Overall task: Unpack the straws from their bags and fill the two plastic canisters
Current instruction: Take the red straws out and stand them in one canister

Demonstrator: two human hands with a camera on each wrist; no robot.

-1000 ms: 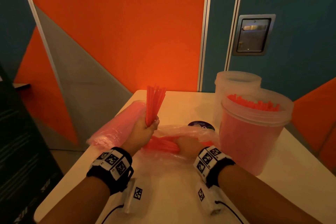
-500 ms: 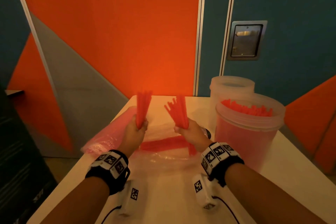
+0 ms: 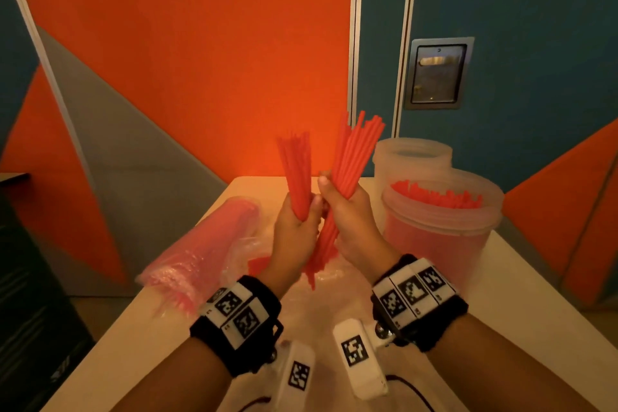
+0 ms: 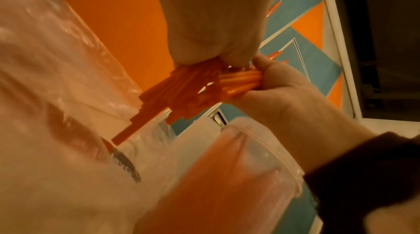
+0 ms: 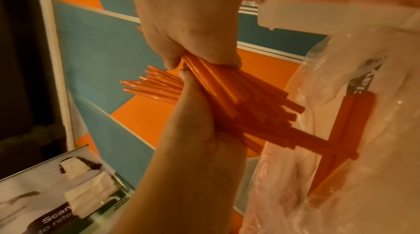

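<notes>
Orange-and-teal wall behind the worktop (image 3: pixel 521 281); my left hand (image 3: pixel 294 227) and right hand (image 3: pixel 351 217), mid-frame, each have fingers curled round upright straws (image 3: pixel 354 157), right nearer the part-filled canister (image 3: pixel 441 224) at frame right.

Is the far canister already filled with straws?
No: in the head view the far canister looks clear and empty, while the near canister holds red straws.

A black-and-white card (image 5: pixel 52 200) reads "Scan"; the line beneath is cut off.
</notes>
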